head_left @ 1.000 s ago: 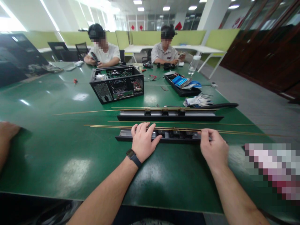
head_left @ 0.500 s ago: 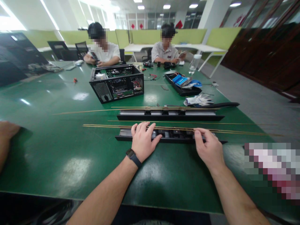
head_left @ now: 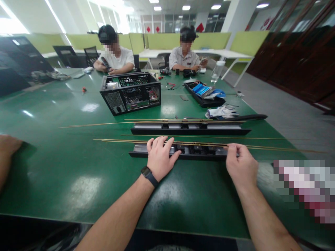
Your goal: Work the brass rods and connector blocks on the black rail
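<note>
Thin gold-coloured rods (head_left: pixel 123 141) lie lengthwise over the near black channel-shaped bar (head_left: pixel 138 154), which has dark blocks inside. My left hand (head_left: pixel 159 158), with a watch on its wrist, lies spread over the bar's left half, its fingertips resting across the rods. Near the bar's right end, my right hand (head_left: pixel 242 164) pinches a gold rod between thumb and forefinger. Another rod (head_left: pixel 209 137) runs just behind these. A second, similar black bar (head_left: pixel 191 131) lies farther back, with more thin rods (head_left: pixel 146 121) along its top.
An opened black computer case (head_left: pixel 131 97) stands behind the bars. To its right are a black tray (head_left: pixel 206 101) of blue parts, white gloves (head_left: pixel 222 112) and a clear bottle (head_left: pixel 217 72). Two people sit opposite. Another person's arm (head_left: pixel 7 150) rests at the left.
My right hand has moved right, and one gold rod has slid right with it, its left end now behind the other's. My left hand has stayed in place.
</note>
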Demonstrator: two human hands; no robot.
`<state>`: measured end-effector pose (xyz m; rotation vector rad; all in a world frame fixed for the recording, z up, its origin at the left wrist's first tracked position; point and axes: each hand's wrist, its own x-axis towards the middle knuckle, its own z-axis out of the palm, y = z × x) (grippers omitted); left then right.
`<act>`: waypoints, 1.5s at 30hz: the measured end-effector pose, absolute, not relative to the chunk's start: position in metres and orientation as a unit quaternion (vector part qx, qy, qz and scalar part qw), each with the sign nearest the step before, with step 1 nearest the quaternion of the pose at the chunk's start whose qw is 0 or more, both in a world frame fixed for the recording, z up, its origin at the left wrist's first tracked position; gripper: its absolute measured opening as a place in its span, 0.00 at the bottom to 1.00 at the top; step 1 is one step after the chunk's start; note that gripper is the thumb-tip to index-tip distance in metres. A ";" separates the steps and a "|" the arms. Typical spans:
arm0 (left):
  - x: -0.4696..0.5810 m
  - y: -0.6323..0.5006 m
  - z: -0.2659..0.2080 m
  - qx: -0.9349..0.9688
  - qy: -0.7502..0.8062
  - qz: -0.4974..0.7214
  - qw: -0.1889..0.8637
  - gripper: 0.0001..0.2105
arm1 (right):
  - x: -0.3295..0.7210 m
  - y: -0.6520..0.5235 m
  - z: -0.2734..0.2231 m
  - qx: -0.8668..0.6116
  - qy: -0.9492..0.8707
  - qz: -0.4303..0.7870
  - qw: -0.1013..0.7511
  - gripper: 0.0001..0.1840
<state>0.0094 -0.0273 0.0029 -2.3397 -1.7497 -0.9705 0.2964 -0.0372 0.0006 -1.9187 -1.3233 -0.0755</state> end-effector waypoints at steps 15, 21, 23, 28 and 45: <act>0.009 -0.027 0.003 -0.758 -0.567 -0.320 0.037 0.22 | 0.284 -0.042 0.000 -0.654 -0.629 -0.025 0.420 0.18; 0.009 -0.027 0.002 -0.760 -0.567 -0.317 0.035 0.21 | 0.285 -0.042 0.002 -0.666 -0.618 -0.019 0.418 0.18; 0.009 -0.027 0.003 -0.760 -0.567 -0.316 0.034 0.21 | 0.285 -0.042 0.002 -0.677 -0.608 -0.015 0.414 0.18; 0.009 -0.027 0.003 -0.760 -0.567 -0.315 0.034 0.21 | 0.290 -0.040 0.002 -0.726 -0.560 -0.021 0.398 0.19; 0.009 -0.028 0.004 -0.760 -0.569 -0.314 0.027 0.22 | 0.297 -0.037 0.002 -0.753 -0.525 -0.057 0.394 0.19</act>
